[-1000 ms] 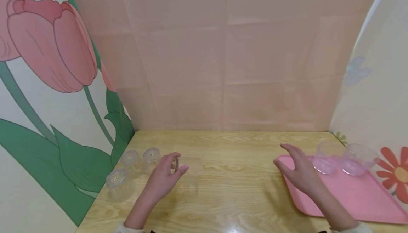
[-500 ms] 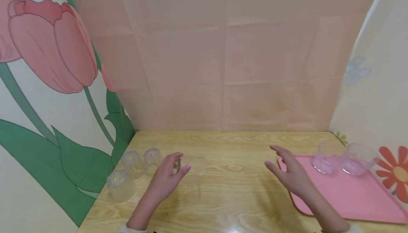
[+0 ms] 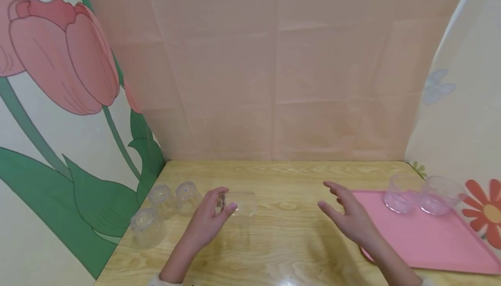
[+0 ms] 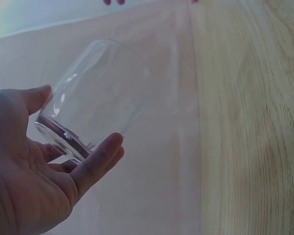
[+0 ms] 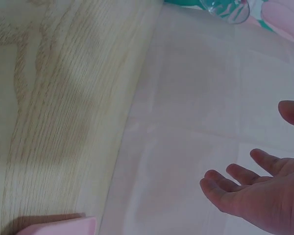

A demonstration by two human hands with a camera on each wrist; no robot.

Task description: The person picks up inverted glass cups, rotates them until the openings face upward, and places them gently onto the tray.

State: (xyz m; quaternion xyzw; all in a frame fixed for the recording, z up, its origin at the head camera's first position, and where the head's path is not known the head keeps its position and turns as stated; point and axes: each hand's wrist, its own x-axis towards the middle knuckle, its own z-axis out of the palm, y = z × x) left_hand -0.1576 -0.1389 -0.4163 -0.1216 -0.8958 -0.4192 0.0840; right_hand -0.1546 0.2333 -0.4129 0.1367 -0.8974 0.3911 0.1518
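My left hand grips a clear drinking glass by its thick base, thumb on one side and fingers on the other. In the head view the glass lies on its side in the air, its mouth pointing right. My right hand hovers above the table left of the pink tray, fingers spread and holding nothing. The right wrist view shows this hand with its fingers apart and nothing between them.
Three upside-down glasses stand at the table's left, the nearest glass by the left edge. Two upright clear glasses stand at the tray's back, one glass left of the other glass. A pinkish sheet hangs behind the table.
My left hand has carried the glass slightly to the right. My right hand has moved left, from over the tray's edge to above the table. The standing glasses and tray stay put.
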